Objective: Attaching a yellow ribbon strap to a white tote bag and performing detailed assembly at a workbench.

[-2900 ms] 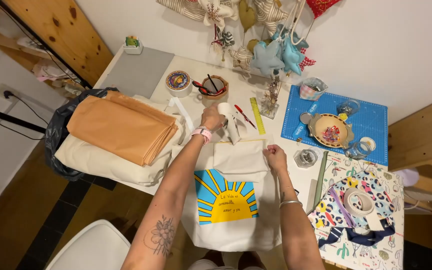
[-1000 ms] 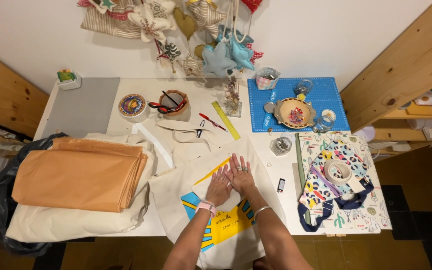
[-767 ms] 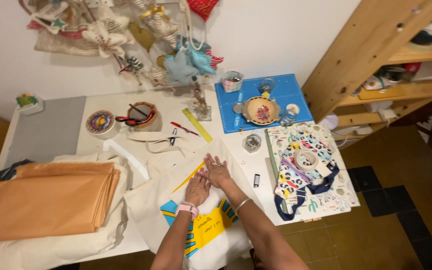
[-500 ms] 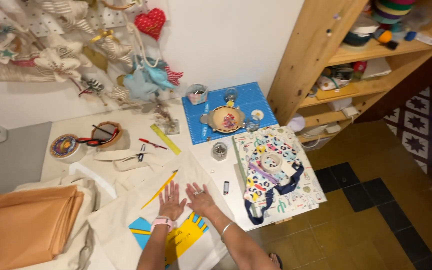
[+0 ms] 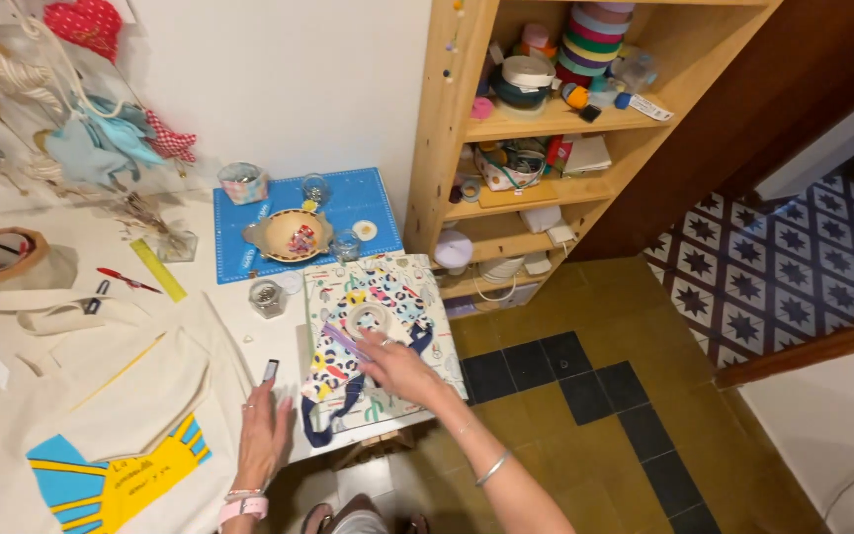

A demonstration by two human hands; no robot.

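So I count two hands, one ruler, one bowl, one roll of tape, two small glass jars.

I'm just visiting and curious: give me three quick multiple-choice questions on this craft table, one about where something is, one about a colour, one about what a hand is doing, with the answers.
1. Where does the bowl of small beads stand?
A. on the blue cutting mat
B. on the wooden shelf
C. on the floor tiles

2. What colour is the ruler lying on the table?
A. red
B. yellow-green
C. black

3. What is the right hand doing?
A. hanging free beside the table
B. gripping the bowl
C. reaching onto the patterned fabric, with a thin purple stick at its fingers

Answers:
1. A, the bowl sits in the middle of the blue mat.
2. B, the ruler is a yellow-green strip near the glass jar.
3. C, the hand lies over the colourful fabric beside the tape roll, while the left hand rests flat on the table edge.
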